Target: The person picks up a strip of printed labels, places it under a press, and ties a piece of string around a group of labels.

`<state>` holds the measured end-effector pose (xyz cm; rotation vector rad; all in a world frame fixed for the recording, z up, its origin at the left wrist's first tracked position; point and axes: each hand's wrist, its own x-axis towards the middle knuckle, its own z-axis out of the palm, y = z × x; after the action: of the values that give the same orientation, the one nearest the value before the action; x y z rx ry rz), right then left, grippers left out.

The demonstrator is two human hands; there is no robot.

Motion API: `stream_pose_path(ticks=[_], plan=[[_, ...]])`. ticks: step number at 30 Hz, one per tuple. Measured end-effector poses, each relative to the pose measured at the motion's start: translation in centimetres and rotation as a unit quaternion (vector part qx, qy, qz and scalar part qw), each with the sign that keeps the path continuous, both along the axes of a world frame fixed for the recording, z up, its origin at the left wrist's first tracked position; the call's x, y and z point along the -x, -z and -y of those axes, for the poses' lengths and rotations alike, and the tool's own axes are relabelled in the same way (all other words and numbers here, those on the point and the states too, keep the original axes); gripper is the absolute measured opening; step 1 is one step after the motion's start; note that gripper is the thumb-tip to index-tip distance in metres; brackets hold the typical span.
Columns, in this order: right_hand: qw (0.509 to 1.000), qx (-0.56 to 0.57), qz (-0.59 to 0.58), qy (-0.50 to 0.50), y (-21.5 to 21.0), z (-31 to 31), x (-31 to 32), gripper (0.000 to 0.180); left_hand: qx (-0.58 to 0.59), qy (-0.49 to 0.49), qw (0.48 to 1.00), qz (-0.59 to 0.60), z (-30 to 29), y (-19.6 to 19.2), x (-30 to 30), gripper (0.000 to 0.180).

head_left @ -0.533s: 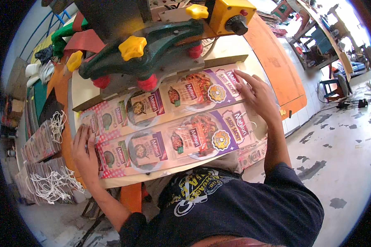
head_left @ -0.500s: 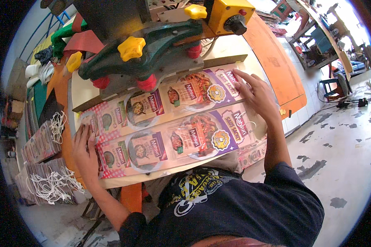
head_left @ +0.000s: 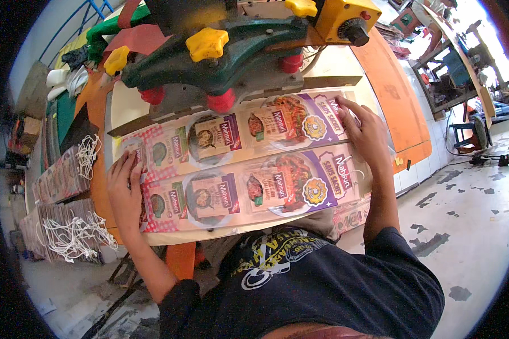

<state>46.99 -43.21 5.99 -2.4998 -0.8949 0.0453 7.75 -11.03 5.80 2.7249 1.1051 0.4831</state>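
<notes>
- green cast machine head [head_left: 232, 56] sitting over the white table [head_left: 124, 110], carrying yellow star knobs [head_left: 207, 44] and red knobs [head_left: 221, 101]
- yellow control box [head_left: 345, 17] with black dial sitting at its right end
- bundles of white cord [head_left: 73, 237] lying on flat stacks at far left
- orange panel [head_left: 387, 93] running along the right
- grey floor [head_left: 469, 226] showing dark patches

The printed sheets' [head_left: 237, 164] far edge is hidden under the green press [head_left: 220, 62], whose top is cut off
</notes>
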Motion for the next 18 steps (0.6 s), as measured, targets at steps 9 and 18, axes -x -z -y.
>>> stream_pose_path(ticks=[9, 18], plan=[[0.999, -0.042, -0.009, -0.003, 0.3, -0.1, 0.1, 0.037, 0.039, -0.014, 0.999, 0.032, 0.4, -0.6, -0.3, 0.039], [0.954, -0.231, -0.190, -0.009, 3.1, 1.7, -2.2, 0.039, 0.083, -0.122, 0.984, 0.098, -1.8, -1.7, -1.0, 0.039]])
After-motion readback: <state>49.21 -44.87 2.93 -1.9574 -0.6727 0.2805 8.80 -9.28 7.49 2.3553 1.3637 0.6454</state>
